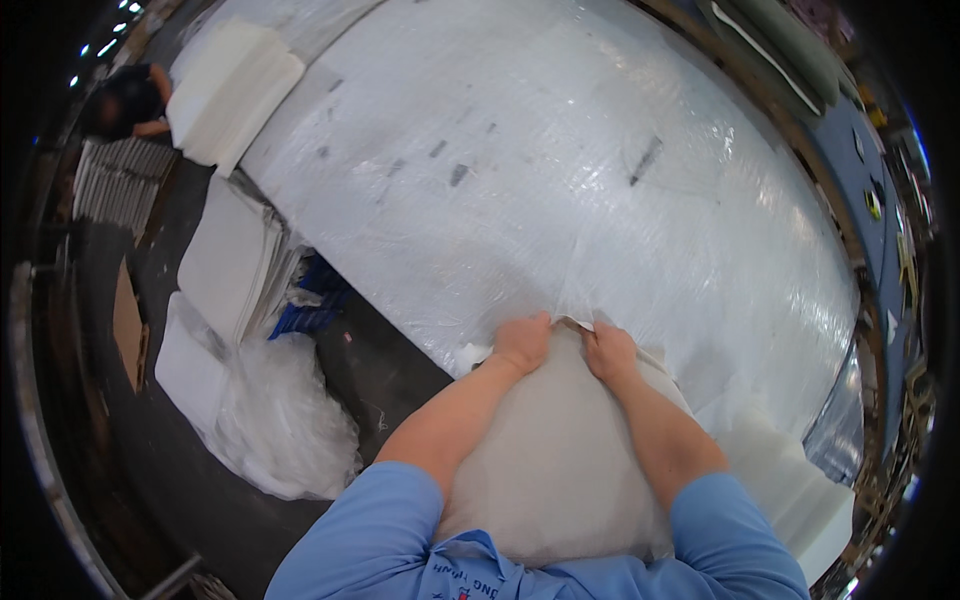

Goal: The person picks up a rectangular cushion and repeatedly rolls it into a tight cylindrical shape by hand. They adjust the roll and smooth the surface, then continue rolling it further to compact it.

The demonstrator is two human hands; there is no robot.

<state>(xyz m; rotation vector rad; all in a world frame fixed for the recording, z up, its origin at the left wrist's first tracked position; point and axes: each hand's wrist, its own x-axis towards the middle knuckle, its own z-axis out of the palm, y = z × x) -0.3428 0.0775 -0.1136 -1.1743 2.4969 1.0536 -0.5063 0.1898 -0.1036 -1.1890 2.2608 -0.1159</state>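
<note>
A plump beige fabric cushion (555,455) lies against my body, between my forearms. My left hand (523,343) is closed on the cloth at its far edge. On the same edge, a little to the right, my right hand (609,352) pinches the fabric. Between the two hands a short stretch of the cloth edge is raised, with a narrow dark gap under it. A bit of white material (469,357) shows beside my left hand. Beneath both hands is a broad work table (520,200) covered in shiny plastic film.
White foam sheets (795,490) lie at my right. On the left are stacked white sheets (225,255), a blue pallet (312,298) and crumpled plastic wrap (290,430). A person (125,100) is at the far left, by a white stack (235,90). A blue surface (850,170) runs along the right.
</note>
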